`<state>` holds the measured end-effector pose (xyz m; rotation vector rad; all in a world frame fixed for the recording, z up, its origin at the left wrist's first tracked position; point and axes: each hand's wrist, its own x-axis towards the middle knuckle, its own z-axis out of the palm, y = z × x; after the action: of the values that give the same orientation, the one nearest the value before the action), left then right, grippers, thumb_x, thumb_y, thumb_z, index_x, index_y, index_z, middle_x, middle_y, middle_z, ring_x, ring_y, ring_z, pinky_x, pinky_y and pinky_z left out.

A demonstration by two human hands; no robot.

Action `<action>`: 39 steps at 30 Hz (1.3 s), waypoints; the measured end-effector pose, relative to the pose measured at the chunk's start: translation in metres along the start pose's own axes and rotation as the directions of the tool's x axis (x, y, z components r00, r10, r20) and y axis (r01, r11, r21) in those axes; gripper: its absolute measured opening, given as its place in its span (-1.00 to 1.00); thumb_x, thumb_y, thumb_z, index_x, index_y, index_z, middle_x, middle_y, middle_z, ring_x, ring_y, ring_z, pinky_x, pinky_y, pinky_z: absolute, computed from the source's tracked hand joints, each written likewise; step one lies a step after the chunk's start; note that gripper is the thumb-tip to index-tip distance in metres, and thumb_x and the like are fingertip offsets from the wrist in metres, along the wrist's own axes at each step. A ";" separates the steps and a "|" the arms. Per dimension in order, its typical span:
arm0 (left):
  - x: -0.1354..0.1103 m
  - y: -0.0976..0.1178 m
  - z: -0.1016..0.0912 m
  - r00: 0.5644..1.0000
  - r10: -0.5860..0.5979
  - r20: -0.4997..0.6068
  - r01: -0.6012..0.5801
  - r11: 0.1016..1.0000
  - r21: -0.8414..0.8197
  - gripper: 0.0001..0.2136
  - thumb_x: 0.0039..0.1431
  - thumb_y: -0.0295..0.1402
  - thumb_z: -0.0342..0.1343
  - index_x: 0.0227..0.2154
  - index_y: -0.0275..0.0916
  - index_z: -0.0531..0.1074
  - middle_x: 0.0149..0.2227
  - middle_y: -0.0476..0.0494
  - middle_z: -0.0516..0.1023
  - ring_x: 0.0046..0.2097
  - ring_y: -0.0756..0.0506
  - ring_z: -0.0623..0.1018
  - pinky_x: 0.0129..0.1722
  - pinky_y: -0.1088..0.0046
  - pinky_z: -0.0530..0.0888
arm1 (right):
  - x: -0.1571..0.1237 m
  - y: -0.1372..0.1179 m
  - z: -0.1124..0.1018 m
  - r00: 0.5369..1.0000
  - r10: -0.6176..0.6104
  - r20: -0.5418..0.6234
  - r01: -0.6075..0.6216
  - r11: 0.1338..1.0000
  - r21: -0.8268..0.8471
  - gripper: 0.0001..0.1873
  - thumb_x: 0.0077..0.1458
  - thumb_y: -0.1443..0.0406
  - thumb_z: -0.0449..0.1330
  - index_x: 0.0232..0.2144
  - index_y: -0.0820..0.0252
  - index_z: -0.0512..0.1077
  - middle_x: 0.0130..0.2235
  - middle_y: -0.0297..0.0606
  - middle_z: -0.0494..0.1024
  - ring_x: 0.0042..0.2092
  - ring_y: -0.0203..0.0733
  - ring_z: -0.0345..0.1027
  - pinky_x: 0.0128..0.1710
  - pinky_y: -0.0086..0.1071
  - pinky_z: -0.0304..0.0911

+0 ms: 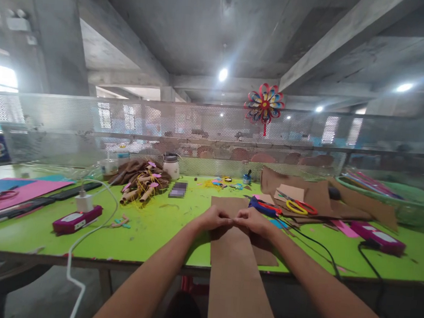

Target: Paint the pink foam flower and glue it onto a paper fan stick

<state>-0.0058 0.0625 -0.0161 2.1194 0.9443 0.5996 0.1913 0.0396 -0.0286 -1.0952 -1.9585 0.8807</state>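
Observation:
A long strip of brown kraft paper (237, 286) runs from the green table over its front edge toward me. At its far end my left hand (217, 218) pinches the paper between thumb and fingers. Close beside it, my right hand (253, 221) pinches the same strip, the fingertips of both hands almost touching. Beneath the hands lies another piece of brown paper (229, 203), flat on the table. Just past my right hand is a glue gun (265, 207) with blue and red parts, its black cord trailing to the right.
Scissors with yellow and red handles (297, 207) lie right of centre, near brown sheets (346, 209). Purple power strips (79, 220) (382, 237) stand at both sides. A pile of brown paper rolls (147, 183), a jar (171, 166) and a green basket (408, 202) sit farther back.

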 end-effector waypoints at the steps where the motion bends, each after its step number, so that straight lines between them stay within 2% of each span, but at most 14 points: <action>1: 0.001 -0.002 0.000 1.000 0.011 -0.010 -0.011 1.000 0.024 -0.59 -0.13 0.00 0.16 -0.56 -0.35 0.48 -0.63 0.00 0.33 -0.53 0.06 0.25 -0.55 0.55 0.18 | 0.001 0.001 -0.001 1.000 -0.012 -0.006 0.012 1.000 -0.012 -0.70 -0.12 0.11 0.22 -0.59 0.28 0.41 -0.64 -0.36 0.34 -0.57 -0.36 0.12 -0.59 -0.46 -0.02; 6: 0.004 -0.008 0.000 0.999 0.048 -0.017 -0.046 0.995 0.093 -0.58 -0.06 -0.01 0.09 -0.57 -0.37 0.47 -0.64 -0.02 0.31 -0.56 0.06 0.23 -0.57 0.55 0.15 | 0.003 0.006 -0.003 0.999 0.041 -0.003 -0.041 0.999 0.009 -0.72 -0.15 0.14 0.24 -0.57 0.29 0.44 -0.65 -0.34 0.37 -0.60 -0.35 0.16 -0.61 -0.46 0.02; 10: 0.005 -0.009 0.001 0.996 0.093 -0.014 -0.091 0.990 0.110 -0.57 -0.07 -0.01 0.10 -0.57 -0.38 0.47 -0.61 -0.03 0.32 -0.54 0.07 0.24 -0.57 0.56 0.15 | 0.002 0.009 -0.002 0.995 0.096 -0.012 -0.094 0.990 0.109 -0.67 -0.19 0.10 0.28 -0.59 0.30 0.41 -0.68 -0.37 0.33 -0.65 -0.39 0.14 -0.66 -0.48 0.02; 14: 0.005 -0.008 -0.002 0.999 0.047 -0.015 -0.046 0.994 0.102 -0.57 -0.08 0.00 0.11 -0.53 -0.38 0.49 -0.62 -0.02 0.32 -0.55 0.07 0.23 -0.58 0.56 0.14 | 0.002 0.015 -0.004 0.997 0.072 -0.003 -0.070 0.979 0.190 -0.63 -0.21 0.07 0.29 -0.59 0.29 0.38 -0.69 -0.41 0.31 -0.67 -0.40 0.13 -0.67 -0.49 0.06; 18: 0.003 -0.010 -0.012 1.000 -0.004 0.001 0.003 0.994 0.108 -0.62 -0.09 -0.06 0.13 -0.49 -0.36 0.52 -0.58 -0.05 0.39 -0.53 0.05 0.29 -0.55 0.55 0.18 | 0.004 0.020 -0.007 0.998 0.070 -0.004 -0.067 0.976 0.206 -0.62 -0.23 0.06 0.31 -0.59 0.29 0.39 -0.69 -0.40 0.32 -0.67 -0.41 0.13 -0.69 -0.50 0.05; 25: 0.005 -0.018 -0.022 0.999 0.033 -0.002 -0.032 0.987 0.156 -0.74 -0.07 -0.23 0.13 -0.41 -0.34 0.57 -0.50 -0.09 0.50 -0.48 0.03 0.35 -0.46 0.53 0.25 | 0.005 0.020 -0.012 0.992 0.127 0.008 -0.126 0.969 0.212 -0.64 -0.20 0.09 0.29 -0.55 0.32 0.42 -0.68 -0.39 0.31 -0.65 -0.43 0.10 -0.67 -0.52 -0.01; 30: 0.005 -0.017 -0.020 0.998 0.067 -0.013 -0.064 0.986 0.156 -0.76 -0.06 -0.27 0.13 -0.42 -0.33 0.57 -0.50 -0.09 0.51 -0.47 0.02 0.37 -0.45 0.53 0.26 | 0.005 0.019 -0.015 0.992 0.124 0.025 -0.126 0.975 0.182 -0.65 -0.16 0.09 0.25 -0.54 0.33 0.43 -0.67 -0.39 0.30 -0.65 -0.44 0.06 -0.67 -0.51 -0.01; 34: 0.004 -0.016 -0.022 0.999 0.036 -0.015 -0.033 0.988 0.153 -0.74 -0.05 -0.24 0.12 -0.42 -0.34 0.56 -0.50 -0.08 0.50 -0.49 0.03 0.35 -0.49 0.54 0.24 | 0.003 0.012 -0.016 0.994 0.108 -0.019 -0.103 0.977 0.186 -0.69 -0.18 0.13 0.26 -0.59 0.32 0.41 -0.68 -0.37 0.30 -0.64 -0.44 0.08 -0.66 -0.52 -0.03; 39: 0.002 -0.015 -0.029 1.000 -0.017 0.000 0.017 0.973 0.229 -0.72 -0.05 -0.21 0.10 -0.44 -0.35 0.55 -0.55 -0.07 0.47 -0.51 0.02 0.34 -0.50 0.53 0.22 | 0.002 0.010 -0.017 0.994 0.095 -0.057 -0.082 0.977 0.199 -0.72 -0.18 0.16 0.27 -0.61 0.30 0.40 -0.68 -0.39 0.29 -0.65 -0.43 0.09 -0.66 -0.51 -0.01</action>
<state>-0.0296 0.0834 -0.0091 2.3115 1.0731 0.4991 0.2090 0.0487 -0.0276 -1.0886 -1.7389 1.0483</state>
